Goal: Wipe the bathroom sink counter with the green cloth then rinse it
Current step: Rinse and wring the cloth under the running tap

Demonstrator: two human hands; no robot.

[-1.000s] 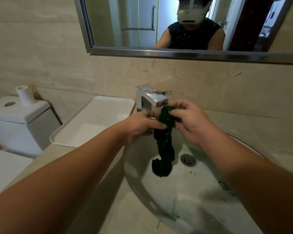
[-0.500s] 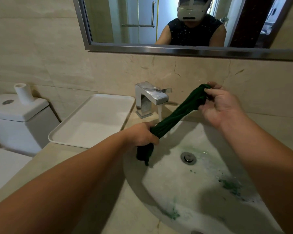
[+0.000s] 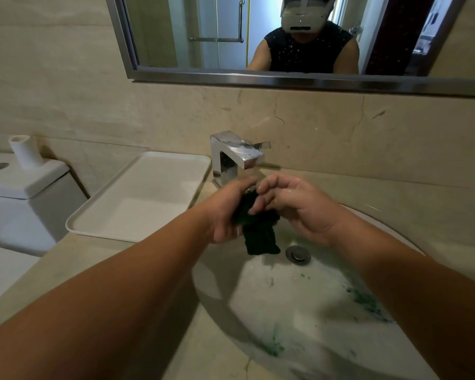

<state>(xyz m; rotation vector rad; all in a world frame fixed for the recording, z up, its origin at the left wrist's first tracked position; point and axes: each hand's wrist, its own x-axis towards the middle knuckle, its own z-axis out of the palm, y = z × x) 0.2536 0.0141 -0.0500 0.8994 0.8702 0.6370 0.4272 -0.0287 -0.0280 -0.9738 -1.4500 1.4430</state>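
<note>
Below the chrome faucet (image 3: 237,157), left hand (image 3: 226,211) and right hand (image 3: 294,205) squeeze the bunched green cloth (image 3: 258,229) between them, its tail hanging toward the drain (image 3: 298,254).

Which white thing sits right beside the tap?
The flat white tray on the counter, left of the tap; the white toilet tank stands farther left.

beige marble-look wall (image 3: 327,127) | steel-framed mirror (image 3: 203,31) up top | white toilet tank (image 3: 25,187) at left | dim, warm light
</note>
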